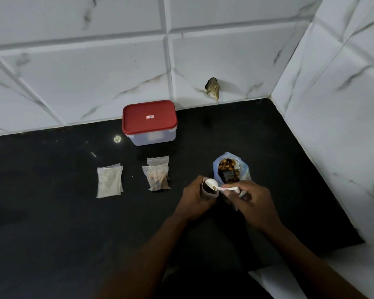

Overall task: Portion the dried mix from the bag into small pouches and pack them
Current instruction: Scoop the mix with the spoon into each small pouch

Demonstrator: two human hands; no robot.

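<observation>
An open blue-tinted plastic bag (230, 169) of brown dried mix stands on the black counter (63, 223). My left hand (193, 201) holds a small clear pouch (209, 190) upright with its mouth open. My right hand (255, 203) grips the handle of a white plastic spoon (219, 187); the spoon's bowl sits over the pouch mouth with a little mix in it. Two filled pouches (157, 175) lie overlapping left of the bag. A stack of empty pouches (109, 181) lies further left.
A clear plastic box with a red lid (149, 121), shut, stands against the tiled back wall. A tiled side wall (333, 126) closes the counter on the right. A white edge (289, 277) shows at the lower right.
</observation>
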